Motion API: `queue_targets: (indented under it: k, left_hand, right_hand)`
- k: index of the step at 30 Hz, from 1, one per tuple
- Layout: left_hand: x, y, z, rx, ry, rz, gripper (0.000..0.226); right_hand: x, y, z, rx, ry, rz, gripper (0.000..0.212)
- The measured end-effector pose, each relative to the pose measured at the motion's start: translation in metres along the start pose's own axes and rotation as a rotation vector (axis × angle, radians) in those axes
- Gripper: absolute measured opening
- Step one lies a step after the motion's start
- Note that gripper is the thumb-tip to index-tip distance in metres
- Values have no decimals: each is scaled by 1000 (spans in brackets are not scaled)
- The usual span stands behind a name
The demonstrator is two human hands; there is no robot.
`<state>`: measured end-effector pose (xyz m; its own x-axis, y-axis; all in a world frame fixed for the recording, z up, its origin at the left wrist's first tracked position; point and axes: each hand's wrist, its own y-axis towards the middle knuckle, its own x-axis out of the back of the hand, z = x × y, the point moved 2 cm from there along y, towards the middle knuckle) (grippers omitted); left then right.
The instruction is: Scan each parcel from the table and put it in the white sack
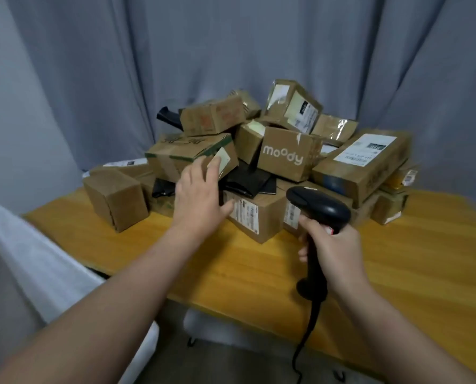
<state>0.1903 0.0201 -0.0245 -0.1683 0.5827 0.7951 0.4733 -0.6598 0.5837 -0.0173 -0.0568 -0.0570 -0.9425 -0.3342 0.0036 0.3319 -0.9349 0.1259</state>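
picking step, it seems: left hand [200, 195], fingers spread, reaches at a green-edged cardboard box [187, 153] in the parcel heap [284, 159] at centre frame; right hand [334, 245] grips the barcode scanner [318, 209] (white sack [37, 259] lower left). next probably: grasp, then scan.

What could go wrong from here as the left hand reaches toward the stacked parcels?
1. The left hand reaches for a green-taped box with a smaller box apparently resting on it; pulling it out could topple that one and its neighbours.
2. The cable of the scanner in the right hand hangs over the table edge and might snag when the scanner swings toward a label.
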Motion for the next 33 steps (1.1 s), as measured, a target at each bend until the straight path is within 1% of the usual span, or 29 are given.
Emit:
queue_targets:
  k: [2, 4, 6, 8, 10, 13, 16, 19, 22, 26, 29, 33]
  left_hand:
    - [-3, 21, 4, -24, 211, 13, 101]
    - [-7, 32, 17, -38, 360, 54, 109]
    - [-12, 38, 29, -62, 449, 90, 110]
    - [-14, 44, 35, -93, 491, 92, 107]
    - [-15, 52, 38, -126, 488, 67, 102]
    - [-11, 59, 40, -148, 377, 41, 97]
    - [-2, 59, 44, -179, 289, 30, 98]
    - [9, 47, 54, -238, 246, 30, 100]
    - [19, 28, 68, -259, 213, 31, 101]
    - [29, 3, 81, -314, 209, -50, 106]
    - [37, -17, 79, -375, 274, -120, 103]
    - [40, -51, 75, -469, 331, -111, 105]
  right_hand:
    - [1, 7, 9, 15, 19, -10, 18]
    - [-9, 13, 18, 31, 21, 15, 17]
    - [-25, 16, 25, 46, 15, 56, 17]
    - [-39, 18, 28, 60, 9, 91, 16]
    - [-49, 18, 29, 69, 1, 117, 15]
    - [-61, 20, 26, 60, -4, 132, 19]
    - [-67, 22, 24, 38, 1, 133, 19]
    - [-71, 19, 24, 29, 13, 149, 16]
    - [-75, 13, 24, 36, 2, 164, 16]
    - [-77, 4, 22, 58, -7, 161, 19]
    - [-77, -4, 20, 42, 0, 170, 23]
    - [-77, -15, 12, -20, 40, 177, 29]
